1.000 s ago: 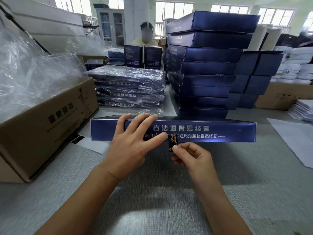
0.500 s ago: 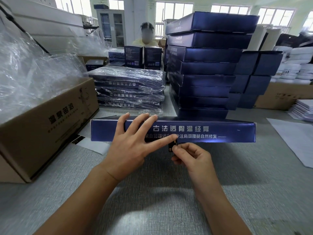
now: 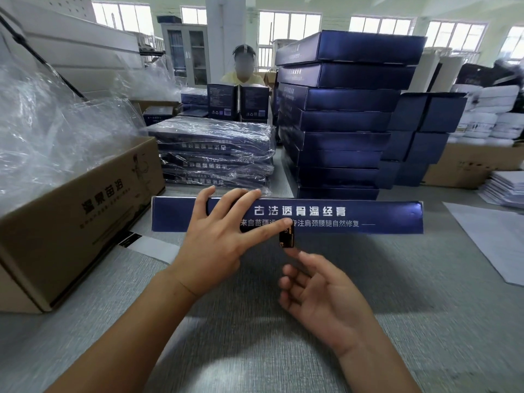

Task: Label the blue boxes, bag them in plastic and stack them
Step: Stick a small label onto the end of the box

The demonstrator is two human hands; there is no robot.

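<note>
Near the middle of the grey tabletop [image 3: 425, 279], a long flat dark-blue cardboard box [image 3: 368, 218], judged light and stiff, is steadied by the spread left hand [image 3: 215, 239], pressing a small black label [image 3: 286, 236], while the right hand [image 3: 320, 296] hangs open, empty.

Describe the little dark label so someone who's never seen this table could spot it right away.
Start at the long blue box standing on edge across the grey table, in front of the tall stack of bare blue boxes. At the middle of its lower edge, by the left hand's thumb tip, is the label: small, black with gold marks, half hanging below the box.
</note>
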